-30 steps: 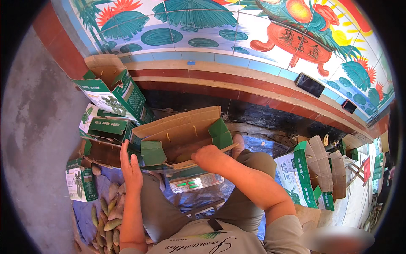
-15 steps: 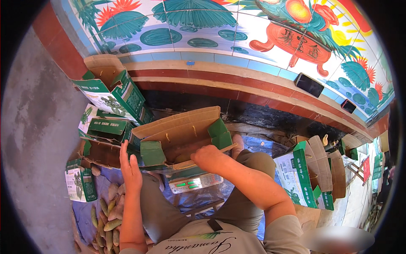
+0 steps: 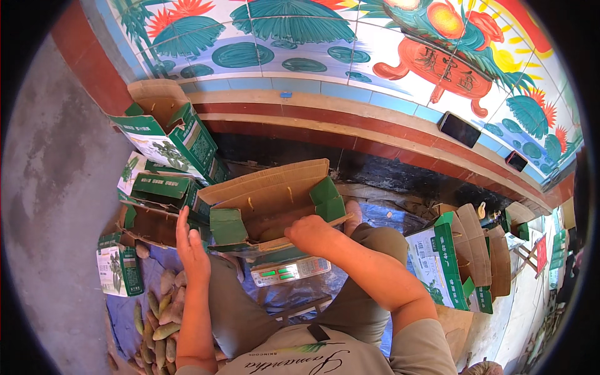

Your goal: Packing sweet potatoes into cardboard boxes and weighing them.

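Observation:
An open green and brown cardboard carton (image 3: 269,181) rests on a digital scale (image 3: 291,272) between my knees, its far flap raised. Inside, partly hidden, lies a greenish, long vegetable (image 3: 272,233). My right hand (image 3: 310,234) is closed over the carton's near flap, fingers curled down and their tips out of sight. My left hand (image 3: 195,251) is held up beside the carton's left end, fingers stretched, with nothing in it. Below and left of it, long green and brownish root vegetables (image 3: 164,331) lie heaped on blue sheeting (image 3: 127,309).
More cartons stand at the left (image 3: 165,134) and the right (image 3: 447,262). A tiled, painted wall with a ledge (image 3: 300,115) runs across the back, a phone (image 3: 460,129) and a smaller dark device (image 3: 516,160) leaning there. A rounded brownish shape (image 3: 484,368) shows at the lower right edge.
Both hands keep nearly the same pose; the whole view has shifted slightly. At the lower right, a pale blurred patch is gone and a rounded brownish shape shows at the edge.

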A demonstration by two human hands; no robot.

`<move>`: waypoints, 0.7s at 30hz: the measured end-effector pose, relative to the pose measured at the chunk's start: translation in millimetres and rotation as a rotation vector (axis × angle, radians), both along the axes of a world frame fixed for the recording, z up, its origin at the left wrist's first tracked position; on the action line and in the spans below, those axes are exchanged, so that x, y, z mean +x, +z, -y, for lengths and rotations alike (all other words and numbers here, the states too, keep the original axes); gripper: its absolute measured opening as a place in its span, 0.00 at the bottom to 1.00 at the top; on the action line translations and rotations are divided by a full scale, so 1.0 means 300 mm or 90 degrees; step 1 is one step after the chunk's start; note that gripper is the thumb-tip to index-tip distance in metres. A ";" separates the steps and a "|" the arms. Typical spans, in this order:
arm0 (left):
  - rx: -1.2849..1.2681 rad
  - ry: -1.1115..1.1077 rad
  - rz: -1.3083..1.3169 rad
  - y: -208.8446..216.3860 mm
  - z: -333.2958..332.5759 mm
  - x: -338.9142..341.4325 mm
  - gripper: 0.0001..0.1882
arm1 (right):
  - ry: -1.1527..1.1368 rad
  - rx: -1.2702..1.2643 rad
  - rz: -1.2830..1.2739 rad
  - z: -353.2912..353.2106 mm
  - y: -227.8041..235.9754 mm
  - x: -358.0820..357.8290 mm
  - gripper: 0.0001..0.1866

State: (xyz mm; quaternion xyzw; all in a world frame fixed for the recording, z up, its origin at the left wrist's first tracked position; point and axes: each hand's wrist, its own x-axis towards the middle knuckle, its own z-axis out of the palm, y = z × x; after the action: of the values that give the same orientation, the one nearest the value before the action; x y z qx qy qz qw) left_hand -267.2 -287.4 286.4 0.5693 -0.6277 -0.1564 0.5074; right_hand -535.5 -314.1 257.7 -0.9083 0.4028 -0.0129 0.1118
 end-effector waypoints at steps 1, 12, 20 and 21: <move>-0.025 0.004 -0.056 0.009 0.000 -0.001 0.23 | 0.001 -0.001 0.003 0.002 0.001 -0.001 0.06; -0.022 0.244 -0.030 -0.170 -0.115 0.399 0.21 | 0.015 0.023 -0.056 0.018 -0.021 0.016 0.06; 0.209 0.302 0.129 -0.770 -0.410 0.547 0.22 | 0.018 0.023 -0.085 0.029 -0.005 0.029 0.08; 0.210 0.282 0.172 -0.868 -0.463 0.580 0.23 | 0.010 0.031 -0.080 0.030 0.006 0.034 0.08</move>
State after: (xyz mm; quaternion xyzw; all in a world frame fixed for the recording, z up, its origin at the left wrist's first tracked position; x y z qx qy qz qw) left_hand -93.1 -148.6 25.9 0.7825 -0.5162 -0.0649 0.3420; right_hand -525.3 -323.1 259.6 -0.9074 0.4023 0.0552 0.1084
